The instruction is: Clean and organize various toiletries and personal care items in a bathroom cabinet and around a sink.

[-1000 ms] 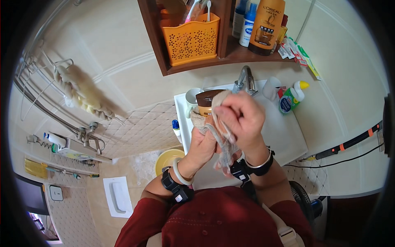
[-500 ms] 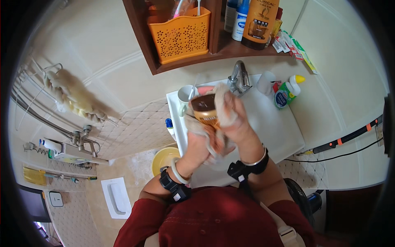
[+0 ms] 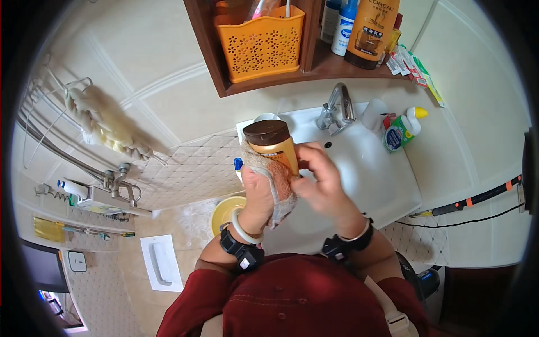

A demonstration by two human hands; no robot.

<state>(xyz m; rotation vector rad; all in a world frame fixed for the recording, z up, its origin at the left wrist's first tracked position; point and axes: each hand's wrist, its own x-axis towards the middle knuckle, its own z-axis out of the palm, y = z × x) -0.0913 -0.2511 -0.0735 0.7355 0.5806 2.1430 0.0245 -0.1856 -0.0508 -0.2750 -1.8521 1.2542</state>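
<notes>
A gold bottle with a dark brown cap is held tilted above the white washbasin, cap end up. My left hand is closed around it through a beige and pinkish cloth, which wraps the bottle's lower left side and hangs below. My right hand has its fingers bent against the bottle's right side, thumb near the cloth's edge. The cloth and fingers hide the bottle's lower part. Behind the cap, a cup shows only its rim.
The washbasin carries a chrome faucet, a translucent cup and a green-and-white bottle with yellow cap. Above is a brown shelf with an orange basket and several bottles. A yellow basin stands on the floor, lower left.
My right hand has come off the cloth at the cap and moved down to the bottle's right side. The cloth now sits in my left hand, and the cap is uncovered. The view has shifted slightly.
</notes>
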